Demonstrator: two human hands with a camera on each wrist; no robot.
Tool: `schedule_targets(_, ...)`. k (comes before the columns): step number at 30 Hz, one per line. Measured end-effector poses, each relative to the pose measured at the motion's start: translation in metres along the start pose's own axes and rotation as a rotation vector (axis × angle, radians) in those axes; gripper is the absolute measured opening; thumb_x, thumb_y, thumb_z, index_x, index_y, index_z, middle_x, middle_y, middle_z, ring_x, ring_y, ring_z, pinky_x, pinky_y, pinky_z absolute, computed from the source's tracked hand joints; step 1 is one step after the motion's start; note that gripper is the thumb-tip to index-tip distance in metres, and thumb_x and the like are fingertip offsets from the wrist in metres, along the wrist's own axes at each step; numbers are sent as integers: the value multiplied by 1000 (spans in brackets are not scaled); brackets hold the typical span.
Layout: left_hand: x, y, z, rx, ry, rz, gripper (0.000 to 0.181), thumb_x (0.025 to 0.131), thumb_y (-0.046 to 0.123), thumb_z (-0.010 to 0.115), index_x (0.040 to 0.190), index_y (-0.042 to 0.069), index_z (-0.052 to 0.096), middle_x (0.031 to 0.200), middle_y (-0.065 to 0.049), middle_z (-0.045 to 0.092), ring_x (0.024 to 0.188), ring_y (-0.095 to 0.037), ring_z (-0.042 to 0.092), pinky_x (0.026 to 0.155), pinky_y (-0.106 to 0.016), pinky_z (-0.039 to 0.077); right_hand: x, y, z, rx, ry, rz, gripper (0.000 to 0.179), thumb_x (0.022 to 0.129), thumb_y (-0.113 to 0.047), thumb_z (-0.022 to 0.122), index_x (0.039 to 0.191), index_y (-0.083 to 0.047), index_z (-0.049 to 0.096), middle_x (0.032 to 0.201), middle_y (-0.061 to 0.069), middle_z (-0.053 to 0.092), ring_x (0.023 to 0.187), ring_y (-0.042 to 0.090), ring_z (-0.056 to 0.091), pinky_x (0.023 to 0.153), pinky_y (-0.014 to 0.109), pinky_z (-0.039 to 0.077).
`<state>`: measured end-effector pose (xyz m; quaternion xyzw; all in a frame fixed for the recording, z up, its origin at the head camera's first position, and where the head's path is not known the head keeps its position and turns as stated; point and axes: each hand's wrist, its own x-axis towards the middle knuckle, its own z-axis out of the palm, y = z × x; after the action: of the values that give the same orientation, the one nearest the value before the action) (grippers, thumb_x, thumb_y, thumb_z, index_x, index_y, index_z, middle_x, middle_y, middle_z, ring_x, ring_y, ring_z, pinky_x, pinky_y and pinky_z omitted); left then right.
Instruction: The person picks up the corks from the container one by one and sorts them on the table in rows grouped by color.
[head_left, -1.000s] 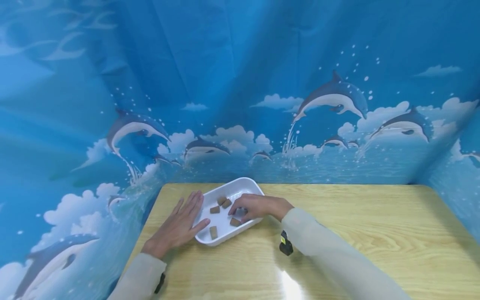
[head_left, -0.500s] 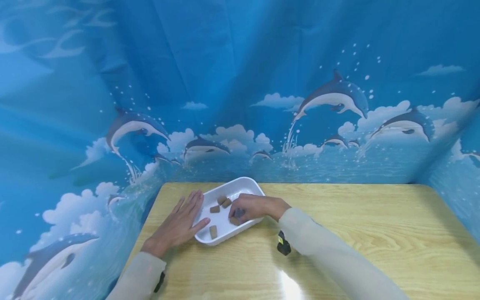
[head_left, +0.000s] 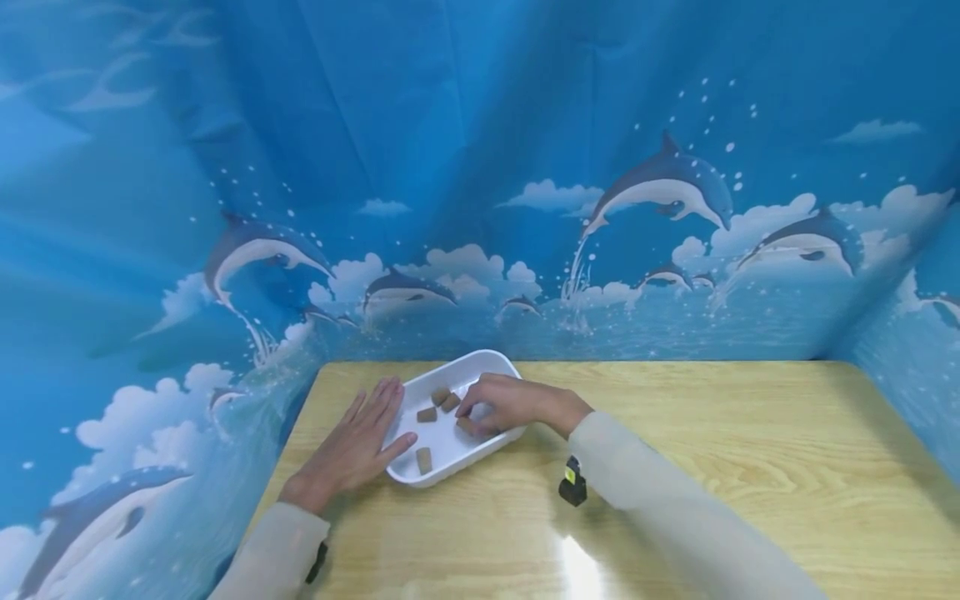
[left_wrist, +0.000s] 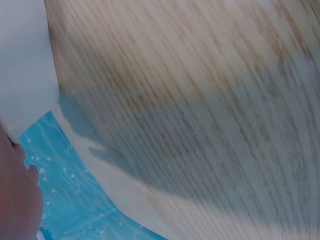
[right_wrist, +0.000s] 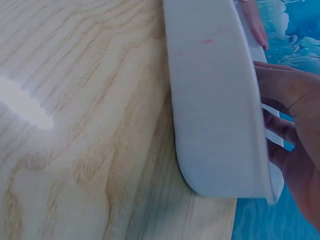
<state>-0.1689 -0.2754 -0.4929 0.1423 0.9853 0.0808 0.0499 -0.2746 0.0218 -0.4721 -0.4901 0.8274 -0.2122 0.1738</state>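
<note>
A white rectangular tray lies at an angle on the table, holding several small brown tapered pieces that look like corks. Three corks sit close together toward its far side, and another cork is alone at the near left. My left hand rests on the tray's left edge with its fingers extended. Inside the right part of the tray, my right hand pinches a cork between thumb and fingers. In the right wrist view the tray wall hides those fingertips.
A wooden table extends to the right and front of the tray. Behind and beside it hangs a blue curtain printed with dolphins. A small black device is at my right wrist.
My right fingers have lowered and closed around the near right cork, which has shifted slightly. The left hand stays in place on the tray, and the head view has tilted a little.
</note>
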Motion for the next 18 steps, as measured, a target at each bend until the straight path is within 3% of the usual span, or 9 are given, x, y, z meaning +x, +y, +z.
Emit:
schedule_targets(10,1,1,0,4,-6,-11,91,111,62,48,175,8,11,184,-14,10,172,-35,6,139,-61,9,-28,3,-17,82,121,26,37,105,-28,75,139,-13,75,136,0,77,128,21,68,113,44,57)
schedule_targets(18,0,0,1,-5,3,-6,91,111,61,48,175,8,11,184,-15,10,172,-36,8,140,-60,8,-54,9,-28,79,230,45,38,102,-32,79,135,-14,78,131,2,78,123,29,67,105,49,59)
